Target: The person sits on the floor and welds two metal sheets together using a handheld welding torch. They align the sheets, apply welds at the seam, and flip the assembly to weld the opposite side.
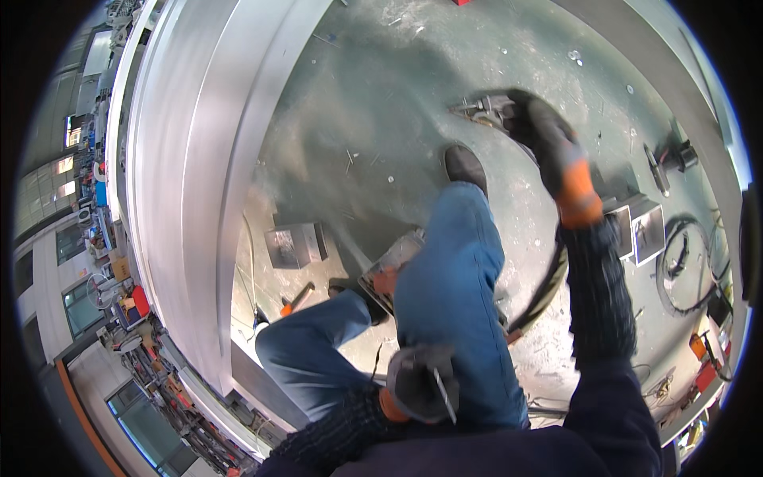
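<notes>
My right hand point(544, 131), in a dark glove with an orange cuff, reaches out over the floor ahead and to the right. Its fingers are closed around a silvery, clamp-like metal tool point(489, 109) whose narrow end points left, past my outstretched shoe point(465, 165). A dark cable seems to run from this tool. Close to my body, my left hand point(417, 385), gloved the same way, rests by my thigh. It is closed on a thin, pale metal-looking strip point(443, 393) that slants down; its exact kind cannot be made out.
A tall, broad metal panel point(191, 159) walls off the left side. Square metal tube pieces lie at left point(292, 246) and right point(648, 230). An orange-handled tool point(298, 300), a black cylindrical tool point(675, 161) and a coiled black cable point(687, 270) lie on the greenish floor point(366, 103).
</notes>
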Available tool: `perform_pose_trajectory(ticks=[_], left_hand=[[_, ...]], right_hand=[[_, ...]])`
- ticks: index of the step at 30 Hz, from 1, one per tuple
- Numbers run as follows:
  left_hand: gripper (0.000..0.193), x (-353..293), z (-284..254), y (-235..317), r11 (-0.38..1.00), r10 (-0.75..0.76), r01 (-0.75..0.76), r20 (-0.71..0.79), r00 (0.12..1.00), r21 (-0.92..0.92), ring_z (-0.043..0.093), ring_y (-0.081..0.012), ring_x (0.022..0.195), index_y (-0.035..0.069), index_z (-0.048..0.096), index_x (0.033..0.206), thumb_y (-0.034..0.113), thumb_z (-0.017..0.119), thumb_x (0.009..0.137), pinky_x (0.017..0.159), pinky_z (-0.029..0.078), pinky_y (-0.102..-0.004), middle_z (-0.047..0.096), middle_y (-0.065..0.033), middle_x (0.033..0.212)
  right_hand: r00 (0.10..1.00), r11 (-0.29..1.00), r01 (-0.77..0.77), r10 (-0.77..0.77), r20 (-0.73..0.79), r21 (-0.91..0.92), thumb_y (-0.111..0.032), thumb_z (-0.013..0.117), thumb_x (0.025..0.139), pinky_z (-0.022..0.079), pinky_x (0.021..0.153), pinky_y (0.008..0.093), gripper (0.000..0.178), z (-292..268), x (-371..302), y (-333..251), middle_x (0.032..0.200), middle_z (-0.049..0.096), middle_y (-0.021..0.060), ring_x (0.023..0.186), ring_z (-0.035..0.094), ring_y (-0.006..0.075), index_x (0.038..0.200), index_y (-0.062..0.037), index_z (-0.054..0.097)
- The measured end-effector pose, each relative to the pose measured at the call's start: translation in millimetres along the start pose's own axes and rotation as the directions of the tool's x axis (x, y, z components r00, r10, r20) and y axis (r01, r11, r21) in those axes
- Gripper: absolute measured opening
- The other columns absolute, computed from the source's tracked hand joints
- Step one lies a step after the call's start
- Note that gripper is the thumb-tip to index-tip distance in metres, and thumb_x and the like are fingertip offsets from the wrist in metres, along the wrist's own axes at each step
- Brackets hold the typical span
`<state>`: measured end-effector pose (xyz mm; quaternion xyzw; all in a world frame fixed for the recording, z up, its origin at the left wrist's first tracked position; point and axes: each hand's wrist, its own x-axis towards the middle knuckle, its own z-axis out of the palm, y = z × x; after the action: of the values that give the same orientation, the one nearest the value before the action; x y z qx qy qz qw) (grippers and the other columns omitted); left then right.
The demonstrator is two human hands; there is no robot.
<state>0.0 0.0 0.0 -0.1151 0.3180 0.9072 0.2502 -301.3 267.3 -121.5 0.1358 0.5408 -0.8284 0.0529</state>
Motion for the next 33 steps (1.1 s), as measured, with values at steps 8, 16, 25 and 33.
perform_pose_trajectory(ticks=[8, 16, 25, 33], left_hand=[[0.046, 29, -7, 33, 0.495, 0.116, -0.127, 0.079, 0.99, 0.86, 0.071, -0.0312, 0.083, -0.003, 0.058, 0.132, 0.017, 0.072, 0.092, 0.073, 0.058, -0.0428, 0.072, -0.0145, 0.102], [0.046, 43, -8, 34, 0.499, 0.224, -0.267, 0.175, 0.959, 0.824, 0.073, -0.0316, 0.092, 0.0, 0.061, 0.131, 0.012, 0.074, 0.089, 0.077, 0.058, -0.043, 0.073, -0.0156, 0.106], [0.055, 6, -33, 13, 0.168, 0.599, -0.368, 0.202, 0.775, 0.914, 0.07, -0.0347, 0.112, 0.0, 0.055, 0.14, 0.016, 0.073, 0.09, 0.094, 0.055, -0.0409, 0.068, -0.0203, 0.126], [0.029, -129, 35, 93, -0.074, 0.91, -0.284, 0.181, 0.374, 0.956, 0.066, -0.0221, 0.091, 0.004, 0.06, 0.128, 0.022, 0.057, 0.106, 0.082, 0.056, -0.0355, 0.067, -0.0084, 0.106]], right_hand=[[0.889, -0.007, -0.417, 0.206, -0.409, -0.909, -0.048, 0.064, 0.096, 0.047, 0.111, 0.0502, 0.068, -143, 142, 220, 0.144, 0.059, 0.0258, 0.135, 0.055, 0.0443, 0.148, -0.0066, 0.052], [0.977, 0.004, -0.086, 0.196, -0.084, -0.996, -0.045, 0.065, 0.098, 0.055, 0.087, 0.0491, 0.047, -138, 130, 170, 0.102, 0.074, 0.0291, 0.096, 0.071, 0.0444, 0.104, 0.001, 0.075], [0.868, 0.32, 0.487, -0.074, 0.491, -0.813, -0.02, 0.074, 0.087, 0.052, 0.073, 0.0517, 0.055, -50, -78, -5, 0.093, 0.072, 0.023, 0.086, 0.068, 0.0445, 0.136, 0.0, 0.055], [0.644, 0.224, 0.75, -0.029, 0.765, -0.623, -0.018, 0.072, 0.09, 0.054, 0.072, 0.0519, 0.048, 96, -255, -187, 0.094, 0.069, 0.0222, 0.084, 0.069, 0.0426, 0.129, 0.0051, 0.057]])
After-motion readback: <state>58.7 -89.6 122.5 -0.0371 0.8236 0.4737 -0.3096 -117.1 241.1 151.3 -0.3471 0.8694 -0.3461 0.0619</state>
